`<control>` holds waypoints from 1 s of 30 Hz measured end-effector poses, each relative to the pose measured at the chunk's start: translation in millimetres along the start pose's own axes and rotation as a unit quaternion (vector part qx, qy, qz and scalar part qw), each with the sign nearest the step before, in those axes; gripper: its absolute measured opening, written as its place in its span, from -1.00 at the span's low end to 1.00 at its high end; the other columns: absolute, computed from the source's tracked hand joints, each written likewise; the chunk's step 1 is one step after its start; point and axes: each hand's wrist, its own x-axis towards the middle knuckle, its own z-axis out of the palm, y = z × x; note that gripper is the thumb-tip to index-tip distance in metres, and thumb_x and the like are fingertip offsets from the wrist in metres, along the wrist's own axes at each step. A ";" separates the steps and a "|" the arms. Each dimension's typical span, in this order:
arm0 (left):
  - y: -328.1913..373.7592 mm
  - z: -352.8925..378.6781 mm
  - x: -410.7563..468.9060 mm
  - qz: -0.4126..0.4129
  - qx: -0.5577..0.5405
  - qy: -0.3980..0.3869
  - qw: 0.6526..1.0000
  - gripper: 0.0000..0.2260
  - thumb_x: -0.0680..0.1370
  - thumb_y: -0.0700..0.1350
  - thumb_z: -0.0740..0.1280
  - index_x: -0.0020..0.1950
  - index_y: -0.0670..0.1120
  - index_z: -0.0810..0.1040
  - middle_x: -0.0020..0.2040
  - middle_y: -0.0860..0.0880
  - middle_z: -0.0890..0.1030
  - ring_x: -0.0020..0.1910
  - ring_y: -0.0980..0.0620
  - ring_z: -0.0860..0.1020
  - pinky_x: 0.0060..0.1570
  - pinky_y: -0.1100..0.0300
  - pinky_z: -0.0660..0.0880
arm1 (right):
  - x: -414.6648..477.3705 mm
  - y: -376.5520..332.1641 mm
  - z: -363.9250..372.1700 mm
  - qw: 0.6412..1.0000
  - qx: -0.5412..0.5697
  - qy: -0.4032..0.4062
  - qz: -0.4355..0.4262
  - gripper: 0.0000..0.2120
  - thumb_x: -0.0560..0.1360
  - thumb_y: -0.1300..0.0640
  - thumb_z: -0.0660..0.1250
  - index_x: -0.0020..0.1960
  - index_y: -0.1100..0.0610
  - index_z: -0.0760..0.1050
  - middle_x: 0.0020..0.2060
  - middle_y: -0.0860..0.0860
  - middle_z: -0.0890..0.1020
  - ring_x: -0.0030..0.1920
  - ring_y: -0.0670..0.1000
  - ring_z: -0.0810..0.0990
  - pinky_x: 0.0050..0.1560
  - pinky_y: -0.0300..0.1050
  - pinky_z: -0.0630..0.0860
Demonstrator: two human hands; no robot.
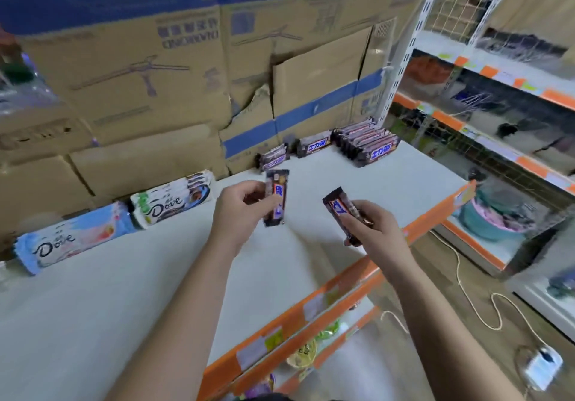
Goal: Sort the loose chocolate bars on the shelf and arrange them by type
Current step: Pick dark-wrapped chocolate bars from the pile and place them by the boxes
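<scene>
- The left hand [245, 206] is holding a dark brown wrapped chocolate bar with a red-and-blue logo [276, 197] upright above the white shelf [124, 307]. Its fingers [253, 190] and thumb are pinching the bar's lower half.
- The right hand [378, 229] is gripping a second dark brown bar [340, 209] of the same kind, tilted with its top end leaning left. Its fingers [357, 223] are curling round the lower half.
- Both bars are hanging in the air over the middle of the shelf, near each other but apart, and neither is placed yet.
- At the back right corner, a tight row of matching dark brown bars [367, 145] is sitting together. Two stray dark bars, one [314, 146] just left of the row and another [272, 158] further left, are lying apart from it.
- Along the back left, a stack of white Dove bars [174, 198] and a light-blue-and-pink Dove bar [71, 240] are lying against the brown cardboard boxes [140, 74], well apart from the dark ones.
- The sorting is looking well under way, since the types are already occupying separate zones.
- What is remaining appears to be adding the two held bars to the dark row, pulling in the two strays, and perhaps squaring up the Dove groups.
</scene>
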 end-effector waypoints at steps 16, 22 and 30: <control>-6.1 79.4 24.3 -0.089 0.007 0.202 0.975 -0.94 0.54 -0.18 0.32 -0.08 -0.10 0.58 -0.24 -0.09 0.56 -0.31 -0.05 0.61 -0.34 0.10 0.57 | 202.8 2.5 -28.7 0.911 -0.273 -0.188 -0.245 -0.79 0.36 0.09 0.48 -0.03 0.11 0.61 -0.23 0.04 0.65 -0.23 0.07 0.55 -0.18 -0.06 0.41; -12.0 90.0 10.5 -0.110 0.011 0.290 0.951 -0.94 0.52 -0.19 0.35 -0.03 -0.11 0.59 -0.20 -0.15 0.57 -0.28 -0.03 0.57 -0.38 0.18 0.55 | 234.7 0.1 15.0 0.853 -0.272 -0.284 -0.343 -0.75 0.37 0.28 0.40 0.05 0.15 0.63 -0.07 0.14 0.67 -0.01 0.17 0.58 -0.06 -0.03 0.48; -14.8 92.4 -5.3 -0.118 0.007 0.312 0.943 -0.85 0.48 -0.33 0.34 -0.01 -0.15 0.59 -0.25 -0.09 0.53 -0.26 -0.02 0.48 -0.30 0.21 0.51 | 238.8 2.1 54.5 0.836 -0.279 -0.267 -0.390 -0.75 0.42 0.37 0.30 0.04 0.18 0.60 -0.05 0.14 0.60 -0.06 0.18 0.55 -0.10 -0.03 0.46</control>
